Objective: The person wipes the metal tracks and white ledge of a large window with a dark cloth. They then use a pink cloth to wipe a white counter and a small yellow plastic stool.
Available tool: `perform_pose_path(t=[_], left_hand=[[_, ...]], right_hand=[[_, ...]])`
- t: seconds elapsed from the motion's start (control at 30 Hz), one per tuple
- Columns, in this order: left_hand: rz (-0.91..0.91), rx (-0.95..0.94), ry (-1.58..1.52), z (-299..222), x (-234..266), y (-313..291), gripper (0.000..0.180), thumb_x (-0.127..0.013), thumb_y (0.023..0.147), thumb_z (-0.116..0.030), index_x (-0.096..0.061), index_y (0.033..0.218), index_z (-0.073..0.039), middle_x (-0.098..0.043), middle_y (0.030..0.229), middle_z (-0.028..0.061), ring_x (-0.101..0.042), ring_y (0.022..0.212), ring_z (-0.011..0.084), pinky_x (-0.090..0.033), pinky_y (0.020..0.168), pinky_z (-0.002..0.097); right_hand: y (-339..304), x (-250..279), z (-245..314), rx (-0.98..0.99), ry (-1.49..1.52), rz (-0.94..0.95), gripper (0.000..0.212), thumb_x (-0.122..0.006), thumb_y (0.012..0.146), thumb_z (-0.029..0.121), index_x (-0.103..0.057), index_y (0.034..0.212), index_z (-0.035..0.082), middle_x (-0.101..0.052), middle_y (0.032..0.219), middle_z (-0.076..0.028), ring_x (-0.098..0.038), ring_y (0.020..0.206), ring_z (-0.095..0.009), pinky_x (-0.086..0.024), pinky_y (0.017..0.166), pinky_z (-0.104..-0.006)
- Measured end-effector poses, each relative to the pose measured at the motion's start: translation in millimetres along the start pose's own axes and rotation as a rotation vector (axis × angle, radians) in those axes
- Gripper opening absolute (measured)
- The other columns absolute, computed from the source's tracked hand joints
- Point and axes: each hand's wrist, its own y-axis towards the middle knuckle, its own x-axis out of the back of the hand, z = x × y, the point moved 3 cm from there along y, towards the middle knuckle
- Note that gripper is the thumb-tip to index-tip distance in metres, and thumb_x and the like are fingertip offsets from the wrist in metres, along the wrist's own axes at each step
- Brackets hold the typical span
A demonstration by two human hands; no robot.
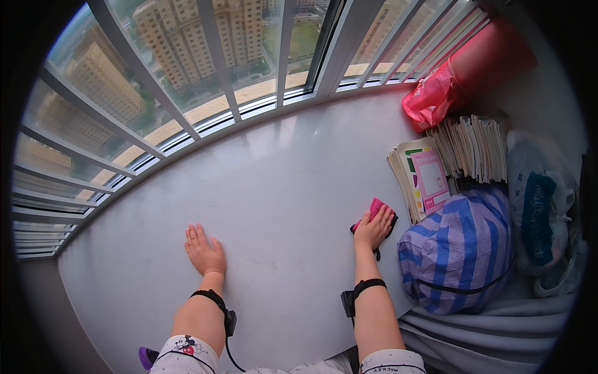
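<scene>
Pink, black-edged cloth under the right hand, grip unclear; left hand flat, thumb apart, on the sill.

Book pile on ledge: bundle in front; sack right; bag behind; cloth front-left, beneath right hand; left hand farther left.

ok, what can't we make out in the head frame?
All in the head view:
- Pink cloth: middle covered by the right hand; gripped or only pressed, can't tell.
- Left hand: palm hidden by the back of the hand.
- Purple thing: partly hidden by the left sleeve; kind unclear.
- Blue-striped bag: contents hidden by its opaque sides.
- Buildings outside: too small for fine detail.
</scene>
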Motion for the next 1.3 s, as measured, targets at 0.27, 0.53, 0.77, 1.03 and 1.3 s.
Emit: perform_pose_path(t=[0.27, 0.53, 0.77, 1.03, 1.3], left_hand=[[-0.017, -0.030, -0.025, -1, -6, 1, 0.059, -0.049, 0.085, -0.026, -0.038, 0.140, -0.008, -0.030, 0.150, 0.0101, -0.024, 0.140, 0.0261, -0.018, 0.114, 0.0446], [0.002, -0.005, -0.039, 8, -2, -2, 0.061, -0.051, 0.082, -0.026, -0.039, 0.139, -0.009, -0.032, 0.149, 0.0101, -0.026, 0.139, 0.0272, -0.018, 0.114, 0.0461], [0.000, -0.015, -0.057, 3, -5, -1, 0.061, -0.051, 0.082, -0.027, -0.041, 0.139, -0.009, -0.033, 0.148, 0.0109, -0.027, 0.138, 0.0285, -0.019, 0.113, 0.0471], [0.018, -0.012, -0.094, 0, -2, 1, 0.061, -0.052, 0.080, -0.027, -0.042, 0.137, -0.008, -0.034, 0.148, 0.0114, -0.028, 0.138, 0.0285, -0.019, 0.113, 0.0470], [0.028, 0.016, -0.100, 10, -3, -2, 0.061, -0.053, 0.081, -0.028, -0.041, 0.138, -0.010, -0.032, 0.149, 0.0104, -0.027, 0.138, 0.0271, -0.018, 0.113, 0.0461]], right_hand=[[-86, -44, 214, 1.112, 0.129, 0.367, 0.056, -0.048, 0.089, 0.040, -0.042, 0.138, 0.013, -0.029, 0.151, -0.008, -0.020, 0.141, -0.028, -0.013, 0.115, -0.0445], [26, -32, 149, 1.083, 0.332, 0.275, 0.040, -0.059, 0.080, 0.017, -0.056, 0.119, 0.013, -0.046, 0.134, -0.010, -0.040, 0.126, -0.031, -0.033, 0.106, -0.0439], [189, -83, 188, 0.130, 0.018, 0.017, 0.053, -0.038, 0.095, 0.043, -0.040, 0.141, 0.015, -0.031, 0.148, -0.014, -0.022, 0.140, -0.032, -0.018, 0.112, -0.0473], [64, -86, 285, 0.705, 0.066, 0.114, 0.051, -0.041, 0.093, 0.037, -0.041, 0.139, 0.015, -0.030, 0.149, -0.011, -0.023, 0.139, -0.031, -0.017, 0.113, -0.0483], [-101, -5, 184, 1.902, 0.093, 0.680, 0.043, -0.051, 0.091, 0.035, -0.049, 0.133, 0.030, -0.036, 0.147, -0.003, -0.031, 0.137, -0.024, -0.021, 0.113, -0.0435]])
